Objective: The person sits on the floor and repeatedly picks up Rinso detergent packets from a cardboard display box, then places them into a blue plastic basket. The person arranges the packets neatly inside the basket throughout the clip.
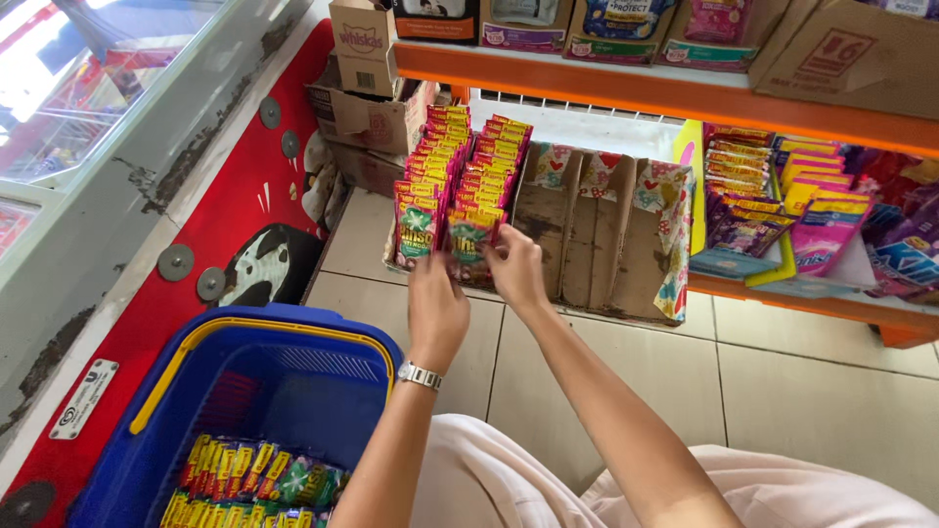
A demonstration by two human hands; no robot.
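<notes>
Two rows of red, yellow and green sachets (460, 171) stand upright in an open cardboard display box (597, 230) on the tiled floor. My left hand (435, 303), with a metal watch on the wrist, touches the front sachet of the left row. My right hand (515, 264) pinches the front sachet of the right row. The box's other compartments to the right hold nothing. Both forearms reach forward over my lap in light trousers.
A blue shopping basket (245, 337) with a yellow handle sits at lower left, holding more of the same sachets (254, 484). A red chest freezer (147, 196) stands left. Orange shelves (665, 93) with cartons and purple and pink packets (782, 200) run along the back and right.
</notes>
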